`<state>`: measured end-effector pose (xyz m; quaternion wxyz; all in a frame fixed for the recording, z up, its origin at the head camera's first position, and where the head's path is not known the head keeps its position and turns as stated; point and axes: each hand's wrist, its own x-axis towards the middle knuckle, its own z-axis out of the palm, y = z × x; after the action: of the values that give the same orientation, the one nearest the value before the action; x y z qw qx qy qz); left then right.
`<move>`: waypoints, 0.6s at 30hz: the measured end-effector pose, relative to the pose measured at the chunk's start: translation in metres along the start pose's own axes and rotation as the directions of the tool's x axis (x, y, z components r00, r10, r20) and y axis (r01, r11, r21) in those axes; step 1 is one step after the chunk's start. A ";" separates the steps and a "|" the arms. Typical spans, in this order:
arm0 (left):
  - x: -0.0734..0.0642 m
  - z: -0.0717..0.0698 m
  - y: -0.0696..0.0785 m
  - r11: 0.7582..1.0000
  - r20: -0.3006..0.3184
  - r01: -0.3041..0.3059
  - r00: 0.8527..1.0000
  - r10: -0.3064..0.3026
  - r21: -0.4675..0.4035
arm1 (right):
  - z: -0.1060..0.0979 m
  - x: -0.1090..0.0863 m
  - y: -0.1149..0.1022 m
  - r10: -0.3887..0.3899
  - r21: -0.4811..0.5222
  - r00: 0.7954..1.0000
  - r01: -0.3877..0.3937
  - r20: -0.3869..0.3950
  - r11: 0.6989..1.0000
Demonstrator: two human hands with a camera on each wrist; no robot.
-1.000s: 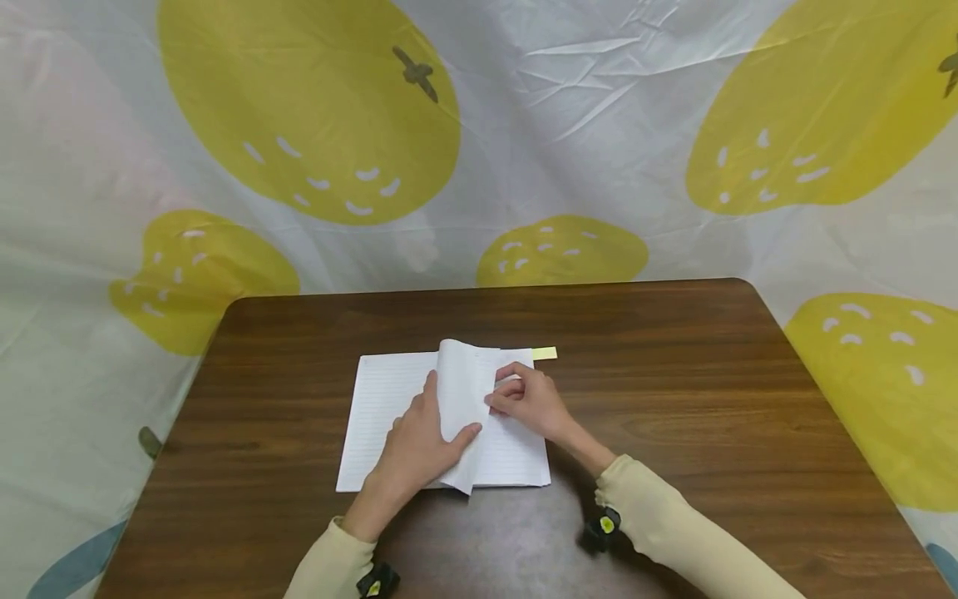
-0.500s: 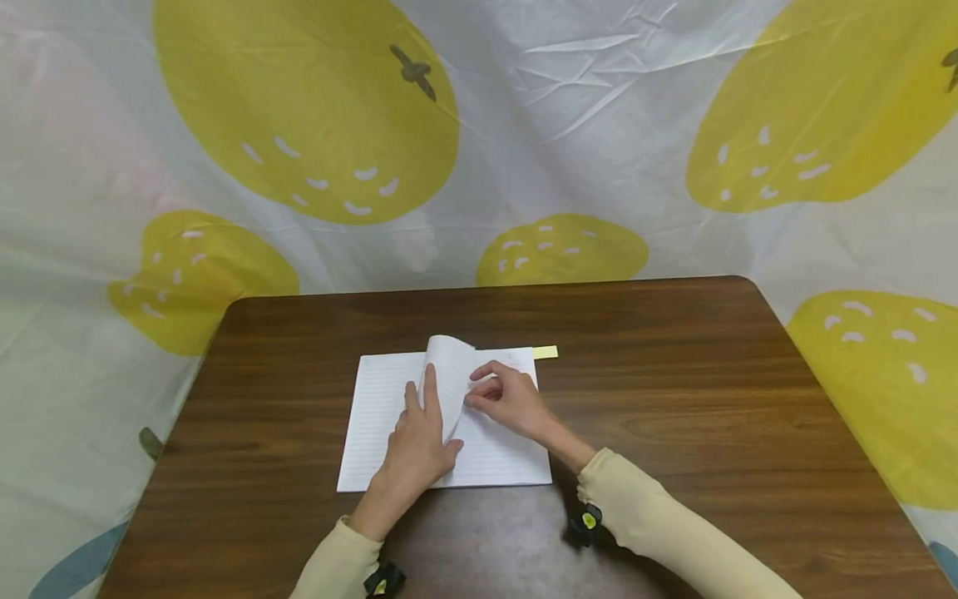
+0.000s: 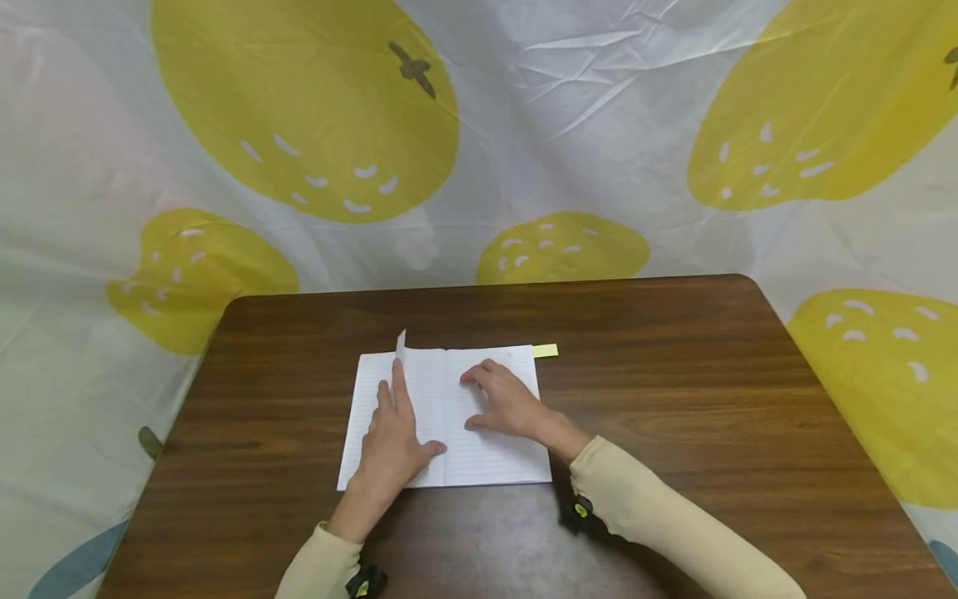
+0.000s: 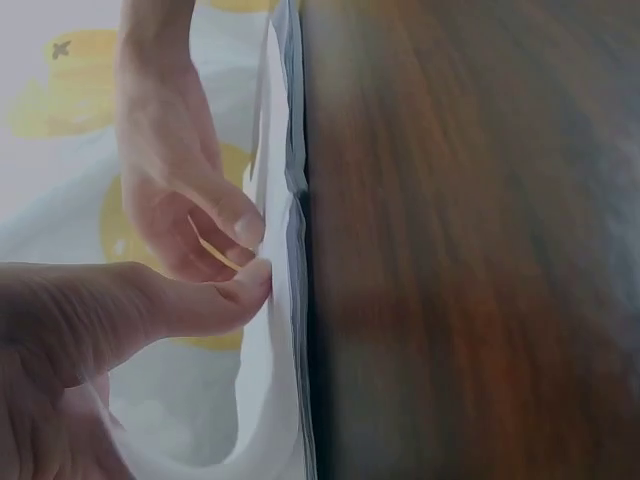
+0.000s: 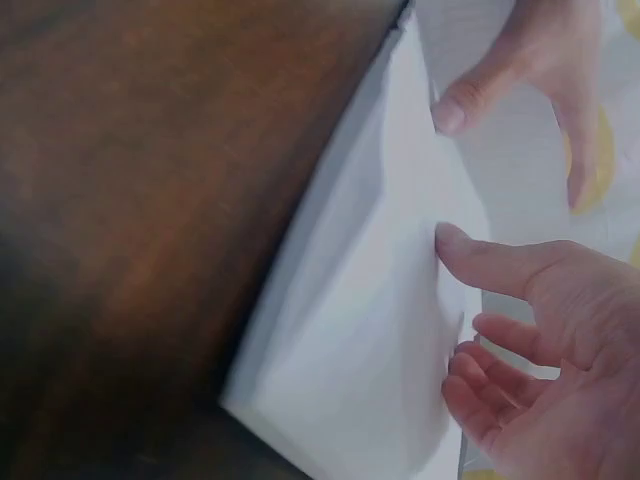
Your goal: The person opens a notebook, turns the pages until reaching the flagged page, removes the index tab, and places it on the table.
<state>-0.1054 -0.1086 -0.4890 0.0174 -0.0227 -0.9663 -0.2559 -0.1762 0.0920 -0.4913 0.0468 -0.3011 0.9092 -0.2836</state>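
An open notebook [image 3: 494, 457] with lined white pages lies on the table. My left hand [image 3: 391, 445] is over its left page, fingers straight, with the thumb near the centre fold. A lifted page [image 3: 401, 343] stands up at the left fingertips, curving beside the palm in the left wrist view. My right hand [image 3: 511, 403] hovers over or touches the right page, thumb and fingers apart and bent a little, pinching nothing. In the right wrist view, the right thumb [image 5: 480, 255] is at the paper surface; contact is hard to tell.
A yellow sticky tab [image 3: 545, 350] sticks out from the notebook's top right corner. The brown wooden table [image 3: 674, 374] extends around the notebook. Behind the table hangs a white cloth [image 3: 524, 150] with yellow fruit prints.
The page has turned over from right to left, led by my left hand, which moved left. My right hand has let go of the page, and its fingers have spread over the right page.
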 end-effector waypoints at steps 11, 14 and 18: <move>0.001 -0.004 -0.009 0.987 -0.066 -0.004 0.998 0.015 0.161 | -0.013 0.029 0.007 0.205 -0.202 0.971 -0.177 0.125 0.963; 0.001 -0.004 -0.011 0.984 -0.066 -0.013 0.998 0.024 0.176 | -0.017 0.036 0.007 0.256 -0.259 0.950 -0.206 0.178 0.944; 0.001 -0.004 -0.012 0.986 -0.034 -0.014 0.999 0.020 0.165 | -0.019 0.041 0.008 0.278 -0.322 0.933 -0.197 0.229 0.926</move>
<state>-0.1070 -0.1209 -0.4919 0.0387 -0.0251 -0.9834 -0.1755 -0.2192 0.0829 -0.4768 0.1593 -0.2273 0.9561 -0.0937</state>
